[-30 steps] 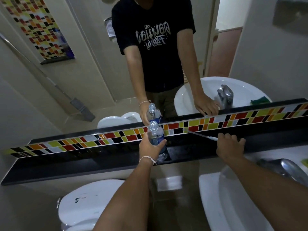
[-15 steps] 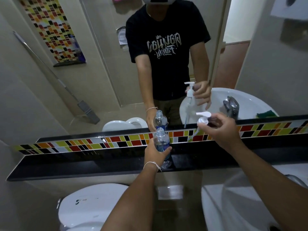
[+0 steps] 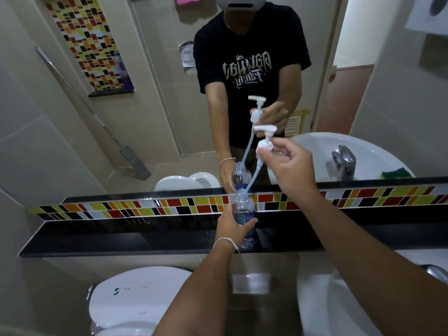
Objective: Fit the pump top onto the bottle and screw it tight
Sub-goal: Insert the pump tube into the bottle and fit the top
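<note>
Two hands, bottle (image 3: 243, 209) gripped, pump top (image 3: 264, 143) tube entering neck

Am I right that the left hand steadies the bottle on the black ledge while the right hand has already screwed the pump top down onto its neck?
Not quite. The head view shows the right hand holding the pump top above the bottle, only its tube tip at the open neck. The left hand does steady the bottle on the black ledge.
</note>
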Demonstrator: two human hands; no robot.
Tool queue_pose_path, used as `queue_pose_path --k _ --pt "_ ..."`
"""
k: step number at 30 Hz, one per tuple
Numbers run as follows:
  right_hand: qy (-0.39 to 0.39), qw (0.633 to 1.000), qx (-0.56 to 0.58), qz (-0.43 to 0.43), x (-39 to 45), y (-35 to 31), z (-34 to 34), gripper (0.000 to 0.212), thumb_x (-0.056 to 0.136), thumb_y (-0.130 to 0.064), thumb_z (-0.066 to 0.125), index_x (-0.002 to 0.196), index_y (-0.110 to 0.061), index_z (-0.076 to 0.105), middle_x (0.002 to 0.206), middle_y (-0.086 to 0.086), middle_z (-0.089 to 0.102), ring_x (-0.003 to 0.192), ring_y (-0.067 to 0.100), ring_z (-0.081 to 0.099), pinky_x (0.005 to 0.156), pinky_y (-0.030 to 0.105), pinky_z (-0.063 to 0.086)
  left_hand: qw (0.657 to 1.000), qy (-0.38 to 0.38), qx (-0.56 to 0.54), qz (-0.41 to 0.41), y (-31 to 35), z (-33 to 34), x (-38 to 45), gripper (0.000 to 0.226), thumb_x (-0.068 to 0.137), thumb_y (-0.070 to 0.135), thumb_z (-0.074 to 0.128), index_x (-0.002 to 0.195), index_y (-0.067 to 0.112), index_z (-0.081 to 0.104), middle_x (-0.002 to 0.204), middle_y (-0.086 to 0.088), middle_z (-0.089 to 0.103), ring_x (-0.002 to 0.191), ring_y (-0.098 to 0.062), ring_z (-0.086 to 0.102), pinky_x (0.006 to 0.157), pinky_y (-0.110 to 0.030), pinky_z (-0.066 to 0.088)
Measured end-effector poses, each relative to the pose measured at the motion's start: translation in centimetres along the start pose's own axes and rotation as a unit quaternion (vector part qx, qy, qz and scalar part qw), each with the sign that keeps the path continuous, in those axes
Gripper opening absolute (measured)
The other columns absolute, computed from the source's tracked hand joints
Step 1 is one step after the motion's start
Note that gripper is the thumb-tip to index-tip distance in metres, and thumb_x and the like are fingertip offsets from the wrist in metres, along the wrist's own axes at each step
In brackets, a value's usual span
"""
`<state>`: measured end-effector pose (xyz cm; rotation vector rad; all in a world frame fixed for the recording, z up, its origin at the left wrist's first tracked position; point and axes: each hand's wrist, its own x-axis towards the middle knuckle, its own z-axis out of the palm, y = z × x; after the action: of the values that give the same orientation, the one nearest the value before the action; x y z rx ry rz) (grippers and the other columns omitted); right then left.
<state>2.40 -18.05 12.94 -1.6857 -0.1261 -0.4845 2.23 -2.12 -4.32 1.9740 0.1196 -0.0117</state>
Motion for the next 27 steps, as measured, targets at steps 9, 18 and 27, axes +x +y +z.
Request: queue_pose_path --k 9,18,27 --pt "-0.153 0.972 -0.179 0.011 -2.1 6.7 2.5 0.042 0.083 -0.029 0.081 0.123 -0.018 0.07 0.109 0.0 0.076 0.1 0.008 0.071 0.092 0.033 0.06 1.0 -0.017 0.018 0.006 0.1 -0.2 0.2 0.069 0.078 0.032 0.088 0.135 0.024 0.05 0.122 0.011 0.058 0.115 -0.01 0.057 0.101 -0.028 0.051" --pt "-0.199 0.966 -0.159 0.04 -2.1 8.5 3.8 0.045 0.091 -0.028 0.074 0.132 -0.013 0.064 0.127 -0.001 0.063 0.111 0.012 0.063 0.09 0.021 0.052 0.999 -0.04 0.014 0.007 0.1 -0.5 0.5 0.068 0.08 0.029 0.086 0.137 0.026 0.049 0.122 0.011 0.061 0.113 -0.008 0.06 0.102 -0.029 0.052" --pt "-0.116 0.981 -0.139 0.073 -4.2 9.4 4.8 0.052 0.07 -0.042 0.087 0.108 -0.022 0.057 0.113 0.001 0.06 0.093 0.01 0.067 0.075 0.025 0.061 0.999 -0.042 0.017 0.014 -0.7 0.1 1.0 0.064 0.082 0.03 0.084 0.135 0.032 0.049 0.125 0.009 0.065 0.118 -0.01 0.063 0.1 -0.034 0.055"
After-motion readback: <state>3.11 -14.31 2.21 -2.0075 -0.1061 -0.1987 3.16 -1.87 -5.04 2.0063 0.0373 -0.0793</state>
